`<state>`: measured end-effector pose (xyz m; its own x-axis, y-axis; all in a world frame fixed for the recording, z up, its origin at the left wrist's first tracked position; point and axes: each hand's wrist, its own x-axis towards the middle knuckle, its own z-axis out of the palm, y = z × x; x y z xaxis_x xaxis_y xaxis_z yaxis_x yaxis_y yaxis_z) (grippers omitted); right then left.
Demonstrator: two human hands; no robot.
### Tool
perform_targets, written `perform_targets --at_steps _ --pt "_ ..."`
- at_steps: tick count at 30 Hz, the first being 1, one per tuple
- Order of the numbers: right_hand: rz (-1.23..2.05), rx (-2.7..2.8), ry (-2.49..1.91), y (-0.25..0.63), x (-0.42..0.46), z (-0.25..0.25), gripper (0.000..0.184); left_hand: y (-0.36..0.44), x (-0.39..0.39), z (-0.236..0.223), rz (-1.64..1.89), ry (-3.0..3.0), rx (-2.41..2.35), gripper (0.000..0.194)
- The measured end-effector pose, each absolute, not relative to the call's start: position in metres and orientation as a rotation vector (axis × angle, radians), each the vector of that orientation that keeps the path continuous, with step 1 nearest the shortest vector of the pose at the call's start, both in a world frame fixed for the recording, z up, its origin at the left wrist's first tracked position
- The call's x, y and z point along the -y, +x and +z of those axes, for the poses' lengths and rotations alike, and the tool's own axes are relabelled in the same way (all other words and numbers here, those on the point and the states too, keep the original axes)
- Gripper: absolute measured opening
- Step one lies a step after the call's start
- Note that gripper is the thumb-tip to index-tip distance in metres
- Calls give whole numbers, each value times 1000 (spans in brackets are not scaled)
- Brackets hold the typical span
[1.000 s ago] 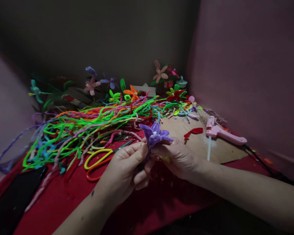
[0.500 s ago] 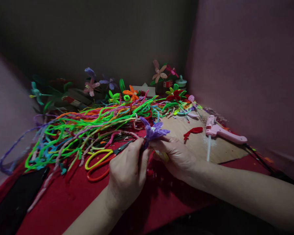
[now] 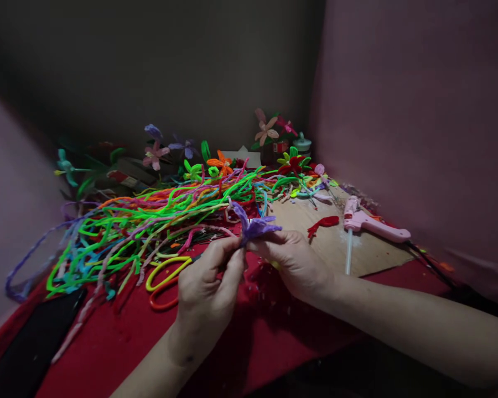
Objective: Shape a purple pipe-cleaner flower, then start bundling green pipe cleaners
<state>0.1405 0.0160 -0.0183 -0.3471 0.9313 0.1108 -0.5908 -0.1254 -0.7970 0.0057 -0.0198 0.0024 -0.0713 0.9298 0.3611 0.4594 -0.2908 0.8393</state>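
Note:
A purple pipe-cleaner flower (image 3: 255,225) is held up between my two hands, its petals pointing up and to the right. My left hand (image 3: 211,276) pinches the flower's base between thumb and forefinger. From the other side, my right hand (image 3: 292,257) closes its fingers on the flower just under the petals. Something yellow shows faintly below the right fingers; I cannot make out what it is. Behind my left hand lie scissors with yellow and red handles (image 3: 168,272), their blades mostly hidden by the hand.
A heap of colourful pipe cleaners (image 3: 149,215) spreads across the red tablecloth (image 3: 141,342). On a brown board (image 3: 373,257) rests a pink glue gun (image 3: 373,224), near a red pipe-cleaner piece (image 3: 323,224). A black phone (image 3: 37,337) lies at left. Finished flowers (image 3: 219,161) stand behind.
The flower has tilted and turned, so its white centre no longer shows. My left hand has rotated slightly and covers more of the scissors. The whole view has shifted a little.

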Motion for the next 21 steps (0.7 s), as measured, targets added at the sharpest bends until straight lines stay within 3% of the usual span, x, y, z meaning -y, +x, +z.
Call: perform_targets --at_steps 13,18,21 --pt "1897 965 -396 142 -23 -16 25 4 11 14 1075 997 -873 10" --pt "1885 915 -406 141 -25 -16 15 6 15 7 1166 1273 -1069 8" --pt "1859 860 -437 138 -26 -18 13 7 19 -1 1289 1670 -1276 21"
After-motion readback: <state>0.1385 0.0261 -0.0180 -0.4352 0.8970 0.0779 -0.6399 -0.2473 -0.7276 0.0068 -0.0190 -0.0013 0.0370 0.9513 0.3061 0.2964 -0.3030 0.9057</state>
